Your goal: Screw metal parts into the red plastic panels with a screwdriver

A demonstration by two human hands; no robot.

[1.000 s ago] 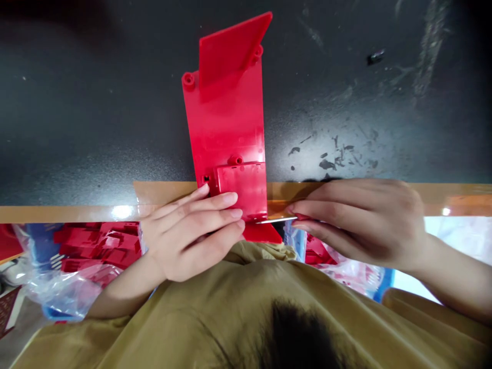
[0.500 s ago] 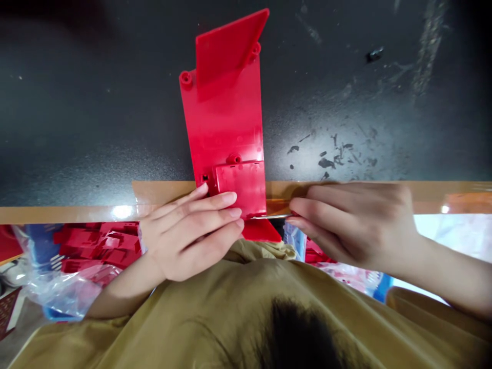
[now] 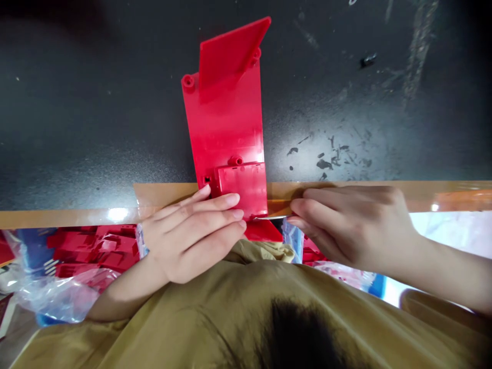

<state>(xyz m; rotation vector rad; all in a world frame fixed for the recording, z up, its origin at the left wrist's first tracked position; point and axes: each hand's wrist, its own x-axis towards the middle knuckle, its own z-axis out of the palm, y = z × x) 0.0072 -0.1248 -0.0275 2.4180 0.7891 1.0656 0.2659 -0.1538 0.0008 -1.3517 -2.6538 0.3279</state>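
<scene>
Across the brown tape (image 3: 165, 197) edging the black table (image 3: 115, 128), the red plastic part (image 3: 226, 123) is laid, near end overhanging! It's covered there by the left hand (image 3: 196, 236), fingers flat; the thumb's hidden, so any grip can't be told. At that end, a thin metal blade (image 3: 272, 218) is pinched in the right hand (image 3: 353, 225). Red pieces (image 3: 96, 246) are heaped below.

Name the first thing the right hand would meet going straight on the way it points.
Likely the red plastic part, near its lower edge: the right hand points there, its thin metallic strip leading. Whether the strip touches the part is hard to tell.
</scene>
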